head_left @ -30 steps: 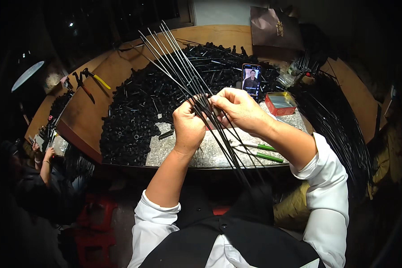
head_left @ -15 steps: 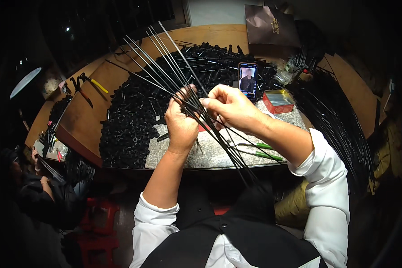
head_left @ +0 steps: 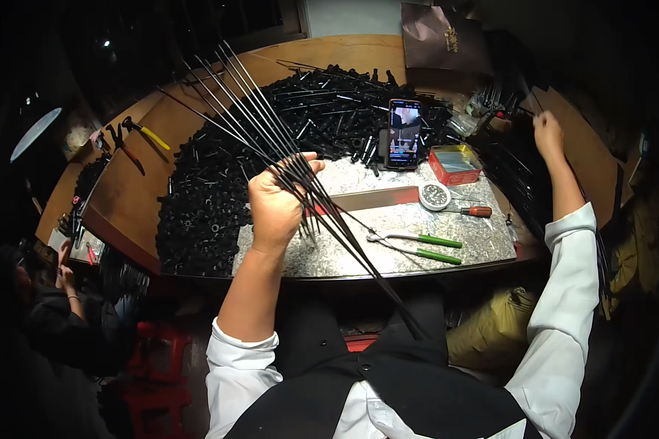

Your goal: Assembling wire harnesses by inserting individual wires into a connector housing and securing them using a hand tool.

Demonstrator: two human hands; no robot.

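Note:
My left hand (head_left: pixel 277 199) is closed around a bundle of thin black rods (head_left: pixel 252 110), held slanting over the worktable. Their upper ends fan out toward the far left, and the lower ends come together above my lap. Far out to the right, my right hand (head_left: pixel 549 135) is closed and slightly blurred. A faint thin rod (head_left: pixel 526 88) seems to stick up from its fingers. Beneath that hand and arm lies a large heap of long black rods (head_left: pixel 516 172). Green-handled pliers (head_left: pixel 436 249) rest on the speckled work surface (head_left: pixel 329 260), right of the left hand's bundle.
A broad pile of small black parts (head_left: pixel 205 197) covers the table's left and middle. Around the work surface are a phone (head_left: pixel 404 135), a red tin (head_left: pixel 454 167), a round dial gauge (head_left: pixel 434 196) and a screwdriver (head_left: pixel 477 211). More pliers (head_left: pixel 146 133) hang at left, where another person (head_left: pixel 66 293) sits.
My right hand has left the bundle and swung out to the far right. My left hand, still gripping the rods, has shifted slightly left. The gauge and screwdriver are uncovered.

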